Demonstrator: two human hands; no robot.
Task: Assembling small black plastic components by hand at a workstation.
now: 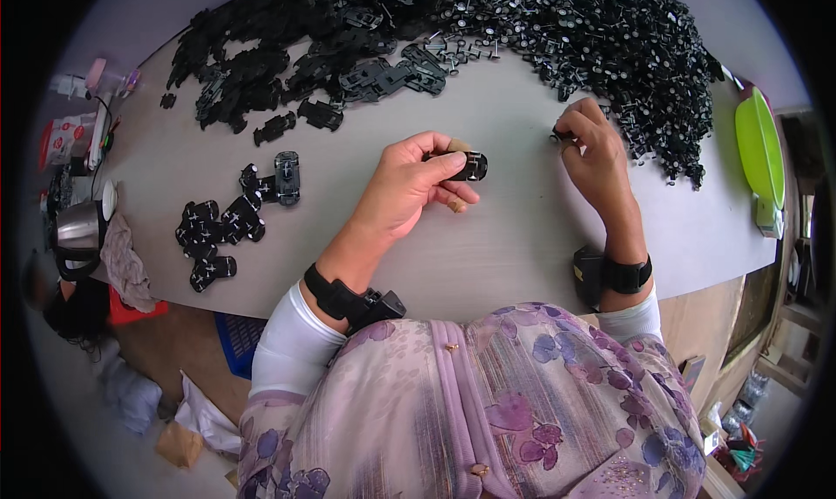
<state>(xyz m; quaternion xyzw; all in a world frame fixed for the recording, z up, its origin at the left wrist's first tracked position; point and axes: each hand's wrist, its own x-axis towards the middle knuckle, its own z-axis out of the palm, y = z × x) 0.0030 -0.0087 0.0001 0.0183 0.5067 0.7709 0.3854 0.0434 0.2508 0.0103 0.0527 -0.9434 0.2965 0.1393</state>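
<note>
Two hands are at work on the grey table [488, 238], and I take the small black chassis piece [466, 165] in my left hand [409, 185] as my landmark. Well to the left of it lies a little cluster of finished black pieces [218, 233], with one upturned car base [286, 177] just beside them; a careless sweep of my elbow could scatter those, I judge. My left hand is closed around the chassis piece, thumb and fingertips pinching it just above the tabletop. If that pinch loosens it may drop and roll. To the right of it my right hand [592, 151] is curled shut on a tiny black axle part [560, 136] at the edge of the big heap of wheel-and-axle parts [610, 46]. That part is so small it could slip back into the heap unnoticed.
</note>
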